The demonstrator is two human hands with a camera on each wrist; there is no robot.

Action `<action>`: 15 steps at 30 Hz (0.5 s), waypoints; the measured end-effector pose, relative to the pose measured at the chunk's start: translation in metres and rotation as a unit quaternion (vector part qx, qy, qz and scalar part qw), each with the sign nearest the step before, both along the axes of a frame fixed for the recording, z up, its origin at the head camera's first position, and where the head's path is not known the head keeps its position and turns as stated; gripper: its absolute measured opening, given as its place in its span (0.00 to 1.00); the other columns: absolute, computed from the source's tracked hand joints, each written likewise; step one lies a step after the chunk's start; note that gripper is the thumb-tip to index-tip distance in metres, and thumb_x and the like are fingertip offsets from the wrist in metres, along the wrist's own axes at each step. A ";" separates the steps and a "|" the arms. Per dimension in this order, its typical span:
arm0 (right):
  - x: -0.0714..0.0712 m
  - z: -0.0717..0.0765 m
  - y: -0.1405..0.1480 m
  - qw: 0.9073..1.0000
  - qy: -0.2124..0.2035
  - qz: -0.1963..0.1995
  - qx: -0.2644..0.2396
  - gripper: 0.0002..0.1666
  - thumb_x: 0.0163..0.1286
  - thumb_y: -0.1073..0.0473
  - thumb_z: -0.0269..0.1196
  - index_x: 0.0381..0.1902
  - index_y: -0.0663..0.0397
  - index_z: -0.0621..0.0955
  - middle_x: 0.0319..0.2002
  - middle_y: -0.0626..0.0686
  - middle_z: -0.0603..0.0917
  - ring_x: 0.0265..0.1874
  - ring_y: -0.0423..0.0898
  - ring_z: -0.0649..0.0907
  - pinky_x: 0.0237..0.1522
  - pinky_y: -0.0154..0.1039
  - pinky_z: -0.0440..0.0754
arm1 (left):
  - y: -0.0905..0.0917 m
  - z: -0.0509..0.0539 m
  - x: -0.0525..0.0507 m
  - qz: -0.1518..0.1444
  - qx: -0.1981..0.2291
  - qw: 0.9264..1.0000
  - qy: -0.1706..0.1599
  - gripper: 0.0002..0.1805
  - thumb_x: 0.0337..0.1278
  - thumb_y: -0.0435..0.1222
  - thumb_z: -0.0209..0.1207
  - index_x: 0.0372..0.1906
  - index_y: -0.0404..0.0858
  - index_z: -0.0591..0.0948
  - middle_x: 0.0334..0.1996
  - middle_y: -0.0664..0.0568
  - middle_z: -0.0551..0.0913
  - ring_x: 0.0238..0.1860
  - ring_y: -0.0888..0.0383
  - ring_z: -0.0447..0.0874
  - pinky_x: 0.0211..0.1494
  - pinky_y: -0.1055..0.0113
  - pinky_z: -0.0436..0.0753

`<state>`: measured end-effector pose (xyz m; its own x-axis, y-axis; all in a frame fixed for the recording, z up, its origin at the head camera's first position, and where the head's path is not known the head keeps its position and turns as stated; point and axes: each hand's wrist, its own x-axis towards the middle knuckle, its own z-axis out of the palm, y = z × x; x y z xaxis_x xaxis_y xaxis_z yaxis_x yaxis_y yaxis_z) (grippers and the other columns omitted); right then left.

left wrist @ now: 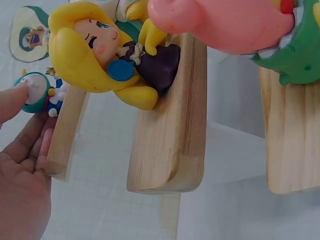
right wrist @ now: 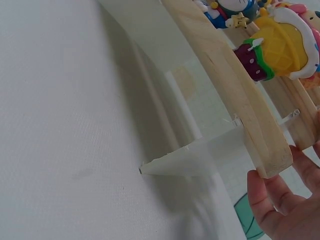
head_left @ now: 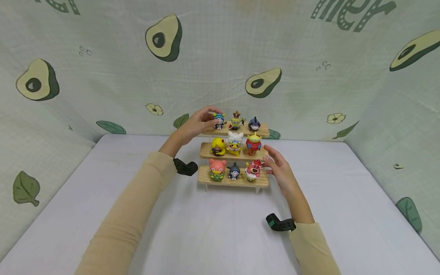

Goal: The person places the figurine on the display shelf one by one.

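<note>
At the top tier's left end, my left hand [head_left: 196, 124] holds a small figurine with a teal horned helmet [head_left: 219, 120]. The thumb [left wrist: 11, 102] lies against the helmet, and the other fingers are partly hidden behind it and the board. My right hand [head_left: 280, 168] touches the right ends of the lower boards of a three-tier wooden display stand [head_left: 234, 183]. Its fingertips [right wrist: 257, 180] rest on the front board's end, beside a pink bear figurine [head_left: 253, 170]. A yellow-haired figurine [left wrist: 82, 50] stands on the middle tier.
Other figurines share the tiers: a crowned yellow one [head_left: 235, 121], a grey-blue donkey [head_left: 254, 124], a white-hooded one [head_left: 235, 143], a green alien in red [head_left: 253, 143], a pink one [head_left: 217, 170] and a dark-haired one [head_left: 234, 172]. A white-covered table [head_left: 220, 229] meets avocado-print cloth [head_left: 220, 57].
</note>
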<state>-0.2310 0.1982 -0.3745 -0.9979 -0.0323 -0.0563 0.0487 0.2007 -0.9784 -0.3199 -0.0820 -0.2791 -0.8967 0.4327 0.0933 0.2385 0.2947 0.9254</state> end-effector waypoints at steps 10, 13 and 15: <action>0.002 0.002 0.000 1.000 -0.001 0.002 -0.002 0.34 0.70 0.42 0.51 0.71 0.40 0.59 0.72 0.48 0.57 0.44 0.38 0.75 0.44 0.33 0.74 | -0.003 -0.002 0.003 0.007 0.046 0.999 -0.024 0.20 0.67 0.36 0.50 0.62 0.40 0.66 0.58 0.45 0.71 0.58 0.51 0.70 0.63 0.54 0.67; 0.003 0.001 0.000 1.000 -0.003 0.001 0.000 0.34 0.70 0.42 0.51 0.71 0.41 0.59 0.72 0.48 0.57 0.44 0.39 0.75 0.44 0.32 0.74 | -0.004 -0.011 0.008 0.024 0.098 0.995 -0.013 0.22 0.67 0.34 0.50 0.63 0.36 0.65 0.61 0.44 0.69 0.61 0.51 0.67 0.67 0.55 0.64; 0.004 -0.001 0.000 1.000 -0.004 0.003 0.002 0.34 0.70 0.42 0.51 0.71 0.41 0.59 0.72 0.48 0.57 0.45 0.39 0.75 0.44 0.32 0.74 | -0.005 -0.018 0.015 0.040 0.134 0.990 0.001 0.21 0.66 0.32 0.49 0.62 0.34 0.66 0.61 0.43 0.69 0.62 0.52 0.67 0.68 0.58 0.63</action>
